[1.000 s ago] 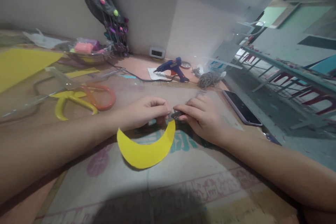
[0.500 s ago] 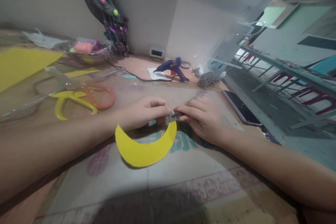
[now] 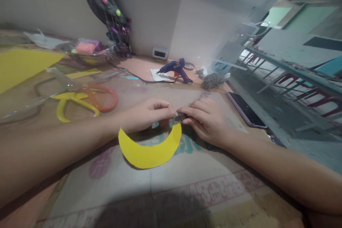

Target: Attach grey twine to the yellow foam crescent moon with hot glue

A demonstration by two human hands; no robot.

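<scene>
A yellow paper crescent (image 3: 149, 156) hangs tips-up between my hands above the printed board. Grey yarn (image 3: 177, 118) sits around its right tip. My left hand (image 3: 153, 114) is closed, thumb and fingers pinching at that tip; exactly what lies under the fingertips is partly hidden. Close beside it, my right hand (image 3: 205, 119) is closed in a pinch on the grey yarn. A loose strand runs from behind this hand toward a grey yarn bundle (image 3: 212, 81).
A blue glue gun (image 3: 173, 67) lies on white paper at the back. Scissors with orange and yellow handles (image 3: 103, 101) are at left, near yellow sheet (image 3: 24, 66) and a bowl (image 3: 91, 58). A phone (image 3: 247, 110) lies by the right edge. A small clock (image 3: 160, 53) stands against the wall.
The crescent has shifted slightly right and its right tip has turned a little. Both hands keep nearly the same place and hold.
</scene>
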